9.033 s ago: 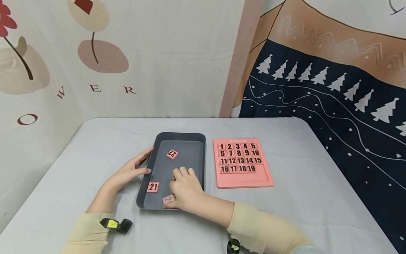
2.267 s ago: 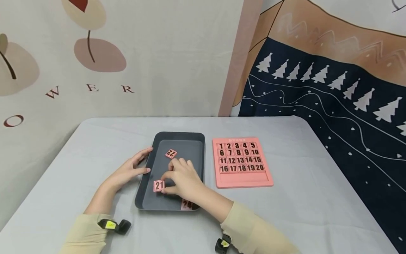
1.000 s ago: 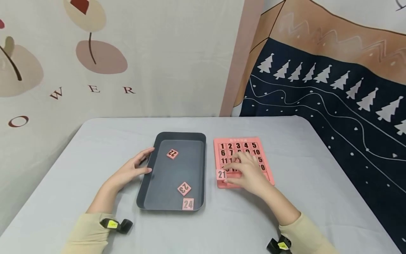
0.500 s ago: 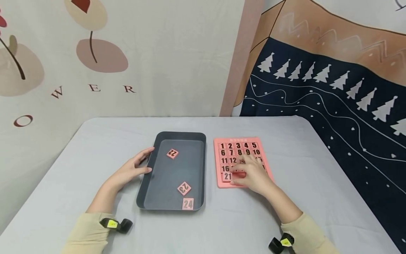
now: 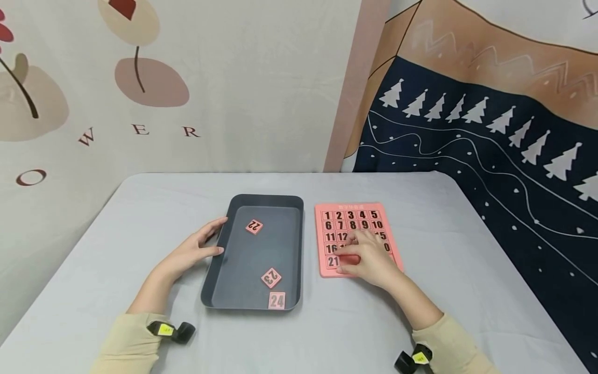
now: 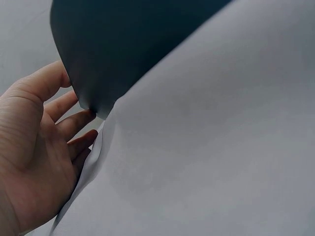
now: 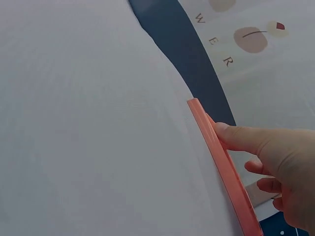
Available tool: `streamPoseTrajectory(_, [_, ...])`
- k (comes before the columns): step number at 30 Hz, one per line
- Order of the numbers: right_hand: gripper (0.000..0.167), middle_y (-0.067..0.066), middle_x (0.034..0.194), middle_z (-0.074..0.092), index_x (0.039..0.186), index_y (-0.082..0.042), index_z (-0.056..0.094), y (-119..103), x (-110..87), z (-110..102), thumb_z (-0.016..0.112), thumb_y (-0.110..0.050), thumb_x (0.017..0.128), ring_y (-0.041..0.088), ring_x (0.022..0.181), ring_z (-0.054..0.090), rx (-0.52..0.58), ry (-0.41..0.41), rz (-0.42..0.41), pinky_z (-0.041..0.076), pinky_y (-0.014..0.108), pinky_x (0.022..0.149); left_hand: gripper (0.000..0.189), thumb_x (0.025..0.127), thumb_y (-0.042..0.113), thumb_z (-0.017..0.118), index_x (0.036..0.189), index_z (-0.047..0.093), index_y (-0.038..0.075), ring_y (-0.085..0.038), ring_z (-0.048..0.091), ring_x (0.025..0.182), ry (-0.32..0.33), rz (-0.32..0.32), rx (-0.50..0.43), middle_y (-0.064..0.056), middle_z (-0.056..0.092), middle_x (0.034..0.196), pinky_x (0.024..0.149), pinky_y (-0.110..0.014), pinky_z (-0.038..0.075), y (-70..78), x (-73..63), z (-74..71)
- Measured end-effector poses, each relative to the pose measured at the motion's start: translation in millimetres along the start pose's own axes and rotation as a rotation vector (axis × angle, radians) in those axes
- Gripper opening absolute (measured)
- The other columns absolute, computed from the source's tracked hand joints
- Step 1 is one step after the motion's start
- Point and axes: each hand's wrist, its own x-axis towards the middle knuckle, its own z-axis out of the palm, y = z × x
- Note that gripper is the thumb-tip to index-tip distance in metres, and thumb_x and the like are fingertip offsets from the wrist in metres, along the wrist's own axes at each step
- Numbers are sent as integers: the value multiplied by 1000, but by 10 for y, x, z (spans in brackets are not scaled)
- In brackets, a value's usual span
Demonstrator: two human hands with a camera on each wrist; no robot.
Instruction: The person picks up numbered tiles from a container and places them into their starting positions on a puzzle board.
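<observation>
Spread against the left side of a dark grey tray (image 5: 243,265), my left hand (image 5: 189,254) has its fingertips and thumb touching the wall; the left wrist view shows them at the tray's edge. My right hand (image 5: 374,262) is over a pink number board (image 5: 327,206), pinching the tile marked 21 (image 5: 332,261) between thumb and index finger. This tile sits at the left end of the bottom row, below 16. The hand hides some tiles in the middle of the board. In the right wrist view the thumb is by the board's edge (image 7: 221,162).
Inside the tray lie tile 22 (image 5: 254,226) near the far end, tilted tile 23 (image 5: 271,278), and tile 24 (image 5: 277,300) by the near wall. A white cloth covers the table (image 5: 327,337). Printed curtains (image 5: 261,104) hang behind it.
Tile 20 went onto the board, then my right hand brought tile 21 from the tray to the bottom row and shifted it slightly left. My left hand stays at the tray.
</observation>
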Motion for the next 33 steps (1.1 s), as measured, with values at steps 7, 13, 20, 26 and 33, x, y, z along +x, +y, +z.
streamPoseTrajectory(7, [24, -2, 104, 56, 100, -27, 78, -28, 3, -7, 79, -30, 76, 18, 100, 46, -9, -18, 8, 31, 45, 90, 72, 90, 9, 64, 151, 26, 8, -35, 13, 142, -2, 5, -13, -17, 21, 155, 110, -56, 10, 17, 9, 12])
streamPoseTrajectory(13, [21, -4, 103, 56, 98, -26, 78, -104, 62, -1, 80, -27, 77, 16, 99, 45, -2, -20, -9, 31, 43, 88, 72, 90, 9, 64, 151, 26, 8, -35, 14, 142, 0, -1, -11, -17, 21, 155, 111, -56, 10, 22, 6, 13])
streamPoseTrajectory(20, [27, -8, 101, 52, 103, -24, 76, -313, 330, -51, 81, -29, 77, 14, 94, 44, 9, 24, -76, 33, 43, 87, 72, 90, 10, 65, 151, 27, 8, -35, 14, 142, 3, -6, -6, -17, 21, 155, 111, -56, 10, 21, -2, 10])
streamPoseTrajectory(26, [36, -4, 104, 52, 112, -21, 74, -514, 738, -25, 79, -32, 78, 16, 99, 45, 36, -20, -157, 33, 42, 90, 72, 90, 10, 65, 151, 27, 9, -36, 13, 142, 3, -6, -1, -17, 21, 155, 111, -56, 10, 26, -12, 11])
streamPoseTrajectory(33, [40, -1, 111, 53, 120, -24, 69, -686, 1216, 161, 74, -37, 82, 16, 100, 44, -22, -177, -186, 33, 34, 85, 71, 90, 10, 65, 151, 27, 9, -35, 13, 142, 4, -6, -3, -16, 21, 155, 111, -56, 10, 35, -26, 8])
